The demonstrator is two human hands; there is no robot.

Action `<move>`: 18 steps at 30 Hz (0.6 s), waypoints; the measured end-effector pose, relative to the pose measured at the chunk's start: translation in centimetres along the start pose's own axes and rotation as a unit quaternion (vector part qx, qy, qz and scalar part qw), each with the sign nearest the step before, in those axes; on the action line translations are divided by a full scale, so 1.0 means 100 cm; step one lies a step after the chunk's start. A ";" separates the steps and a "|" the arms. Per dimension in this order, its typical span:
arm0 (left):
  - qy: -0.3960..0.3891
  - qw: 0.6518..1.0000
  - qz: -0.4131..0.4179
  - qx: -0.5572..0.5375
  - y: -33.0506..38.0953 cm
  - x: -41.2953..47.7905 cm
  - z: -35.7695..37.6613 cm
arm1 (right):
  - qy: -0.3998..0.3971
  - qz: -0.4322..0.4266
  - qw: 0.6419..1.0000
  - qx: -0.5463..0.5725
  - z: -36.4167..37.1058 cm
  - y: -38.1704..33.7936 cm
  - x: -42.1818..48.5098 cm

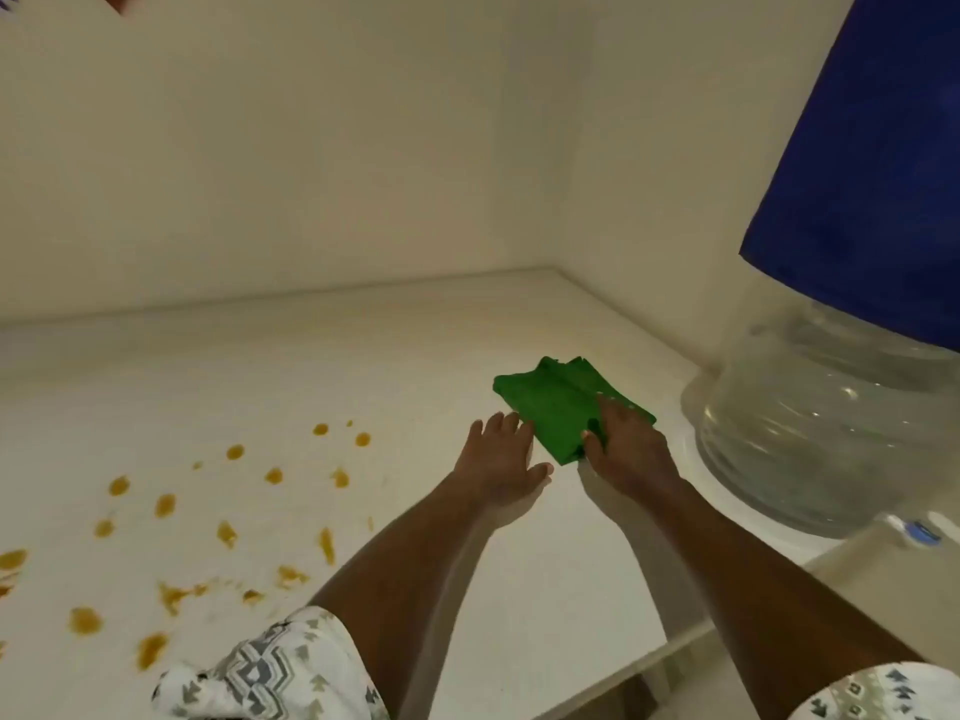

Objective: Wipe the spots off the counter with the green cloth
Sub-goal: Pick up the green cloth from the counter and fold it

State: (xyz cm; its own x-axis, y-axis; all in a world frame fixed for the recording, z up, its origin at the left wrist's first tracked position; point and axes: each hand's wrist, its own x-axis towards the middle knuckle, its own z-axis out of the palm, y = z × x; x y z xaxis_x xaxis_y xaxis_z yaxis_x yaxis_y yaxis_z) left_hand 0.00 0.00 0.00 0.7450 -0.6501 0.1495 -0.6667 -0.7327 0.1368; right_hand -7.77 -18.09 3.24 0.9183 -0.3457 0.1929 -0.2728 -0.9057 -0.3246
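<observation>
A folded green cloth lies on the white counter near the back right corner. My right hand rests on the cloth's near right edge, its fingers curled over the fabric and gripping it. My left hand lies flat on the counter with its fingers spread, its fingertips touching the cloth's left edge. Several orange-brown spots are scattered over the left part of the counter, apart from both hands.
A large clear water bottle with a blue cover stands at the right, close to my right hand. White walls close the counter at the back and right. The counter's front edge runs at the lower right.
</observation>
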 end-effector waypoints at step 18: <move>0.026 0.990 0.033 -0.134 0.042 0.054 -0.028 | -0.063 -0.056 0.995 -0.059 -0.001 0.039 0.027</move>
State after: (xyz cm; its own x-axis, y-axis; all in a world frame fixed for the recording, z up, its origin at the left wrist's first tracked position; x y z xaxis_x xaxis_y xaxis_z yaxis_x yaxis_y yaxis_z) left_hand 1.16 -6.02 4.15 0.7016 -0.6792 0.2155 -0.7012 -0.6039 0.3790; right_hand -6.39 -22.59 2.55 0.9717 -0.2137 0.1011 -0.1913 -0.9621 -0.1945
